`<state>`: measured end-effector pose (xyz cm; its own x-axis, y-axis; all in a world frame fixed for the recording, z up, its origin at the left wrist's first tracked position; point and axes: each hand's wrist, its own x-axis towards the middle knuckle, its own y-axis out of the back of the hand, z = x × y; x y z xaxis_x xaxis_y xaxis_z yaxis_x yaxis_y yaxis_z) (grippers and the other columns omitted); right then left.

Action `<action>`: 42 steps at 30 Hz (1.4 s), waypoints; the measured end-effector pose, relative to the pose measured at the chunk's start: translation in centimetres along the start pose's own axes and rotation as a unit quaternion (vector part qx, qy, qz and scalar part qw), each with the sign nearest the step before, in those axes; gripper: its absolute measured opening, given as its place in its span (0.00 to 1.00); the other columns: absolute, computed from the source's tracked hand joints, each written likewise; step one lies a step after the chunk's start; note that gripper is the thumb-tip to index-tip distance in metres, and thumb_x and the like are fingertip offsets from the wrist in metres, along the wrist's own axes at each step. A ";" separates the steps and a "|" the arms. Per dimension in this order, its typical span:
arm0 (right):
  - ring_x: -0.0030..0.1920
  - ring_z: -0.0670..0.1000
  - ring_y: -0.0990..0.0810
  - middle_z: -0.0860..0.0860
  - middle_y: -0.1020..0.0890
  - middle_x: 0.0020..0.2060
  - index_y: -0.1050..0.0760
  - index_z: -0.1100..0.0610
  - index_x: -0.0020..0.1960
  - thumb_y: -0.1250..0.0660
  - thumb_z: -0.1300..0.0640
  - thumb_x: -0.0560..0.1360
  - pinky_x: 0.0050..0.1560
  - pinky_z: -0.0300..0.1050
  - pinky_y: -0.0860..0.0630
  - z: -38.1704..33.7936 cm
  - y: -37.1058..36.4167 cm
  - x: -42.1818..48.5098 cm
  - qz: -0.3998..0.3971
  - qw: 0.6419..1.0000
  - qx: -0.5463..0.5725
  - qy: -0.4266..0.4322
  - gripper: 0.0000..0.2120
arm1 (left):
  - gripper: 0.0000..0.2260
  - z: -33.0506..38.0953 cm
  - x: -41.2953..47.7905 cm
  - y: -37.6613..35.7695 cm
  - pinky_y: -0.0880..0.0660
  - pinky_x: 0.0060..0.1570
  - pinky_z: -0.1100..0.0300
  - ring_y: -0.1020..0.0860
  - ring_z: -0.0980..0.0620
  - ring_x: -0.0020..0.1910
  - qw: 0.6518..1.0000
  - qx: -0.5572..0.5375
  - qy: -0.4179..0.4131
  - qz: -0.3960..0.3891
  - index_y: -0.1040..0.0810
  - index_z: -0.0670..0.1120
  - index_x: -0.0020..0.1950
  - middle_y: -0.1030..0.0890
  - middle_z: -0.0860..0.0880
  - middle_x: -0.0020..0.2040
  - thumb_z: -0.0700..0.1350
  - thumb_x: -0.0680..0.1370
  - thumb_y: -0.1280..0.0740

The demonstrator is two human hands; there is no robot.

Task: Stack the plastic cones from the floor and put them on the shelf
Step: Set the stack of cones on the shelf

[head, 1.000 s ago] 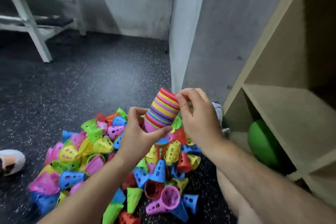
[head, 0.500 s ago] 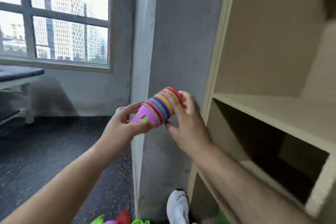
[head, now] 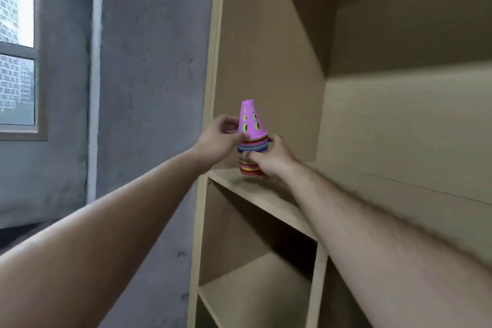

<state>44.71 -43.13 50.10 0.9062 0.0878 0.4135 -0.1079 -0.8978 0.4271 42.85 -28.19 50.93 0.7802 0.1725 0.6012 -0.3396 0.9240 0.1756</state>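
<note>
Left hand [head: 221,138] pinches the pink top cone [head: 251,120] near its rim, and the right hand [head: 271,161] wraps the banded rims lower down. The stack [head: 253,145] stands upright, its base at the shelf [head: 269,196], near the front left corner. It looks light, stiff and slick, apt to tip or slide apart, so a low hold at the rims seems safest. The side panel [head: 266,61] stands just beside it; a grey wall [head: 154,88] and window [head: 16,74] lie further left.
</note>
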 end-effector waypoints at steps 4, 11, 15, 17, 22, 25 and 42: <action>0.49 0.48 0.24 0.48 0.21 0.56 0.33 0.52 0.69 0.24 0.47 0.71 0.50 0.41 0.29 3.7 2.7 1.8 -0.014 0.999 -0.035 -0.001 0.32 | 0.18 -2.5 2.1 -3.9 0.24 0.44 0.74 0.20 0.66 0.46 0.999 -0.008 -0.006 -0.038 0.22 0.41 0.69 0.17 0.48 0.58 0.39 0.80 0.28; 0.55 0.51 0.22 0.50 0.21 0.59 0.36 0.50 0.71 0.24 0.46 0.70 0.51 0.41 0.29 7.4 2.8 3.8 -0.015 0.999 -0.038 -0.016 0.35 | 0.15 -6.0 2.8 -6.8 0.21 0.58 0.59 0.19 0.56 0.54 0.999 0.023 -0.022 -0.036 0.22 0.45 0.69 0.18 0.47 0.60 0.43 0.82 0.31; 0.56 0.52 0.22 0.49 0.22 0.60 0.43 0.46 0.76 0.25 0.46 0.71 0.49 0.40 0.31 7.9 2.9 3.8 0.007 0.997 -0.076 0.005 0.40 | 0.17 -7.0 2.3 -6.5 0.24 0.67 0.52 0.22 0.54 0.64 0.993 0.092 -0.034 -0.060 0.24 0.50 0.72 0.19 0.51 0.64 0.45 0.83 0.32; 0.61 0.56 0.23 0.51 0.23 0.63 0.44 0.41 0.76 0.25 0.41 0.69 0.55 0.44 0.27 7.8 2.8 3.6 0.027 0.992 -0.123 0.014 0.41 | 0.19 -6.8 1.6 -6.1 0.27 0.69 0.54 0.26 0.54 0.68 0.986 0.147 -0.060 -0.048 0.26 0.53 0.73 0.23 0.54 0.70 0.47 0.82 0.32; 0.62 0.59 0.29 0.54 0.27 0.61 0.34 0.46 0.71 0.32 0.42 0.74 0.57 0.51 0.29 3.9 2.4 0.8 0.148 0.940 -0.281 0.127 0.28 | 0.18 -5.2 -1.9 -2.9 0.30 0.66 0.58 0.27 0.56 0.67 0.966 0.227 -0.120 -0.021 0.26 0.53 0.73 0.25 0.56 0.69 0.48 0.82 0.32; 0.59 0.58 0.27 0.53 0.25 0.59 0.29 0.50 0.66 0.37 0.48 0.77 0.56 0.51 0.30 0.9 -0.3 -3.3 0.122 0.915 -0.273 0.271 0.18 | 0.16 -4.3 -6.2 0.4 0.30 0.61 0.59 0.25 0.55 0.62 0.948 0.287 -0.140 0.015 0.25 0.53 0.70 0.23 0.55 0.64 0.49 0.82 0.32; 0.59 0.52 0.25 0.50 0.23 0.58 0.28 0.51 0.66 0.40 0.58 0.79 0.59 0.51 0.27 19.2 -30.8 -48.4 -0.442 0.875 0.027 0.198 0.16 | 0.16 -18.8 -61.4 16.2 0.22 0.50 0.50 0.19 0.44 0.51 0.848 0.447 0.281 0.047 0.16 0.48 0.58 0.18 0.48 0.52 0.54 0.77 0.35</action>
<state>12.04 -28.02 1.53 0.4126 0.8904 0.1924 0.5921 -0.4226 0.6862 -0.70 -17.37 2.20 0.7691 0.5986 0.2239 -0.4811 0.3117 0.8194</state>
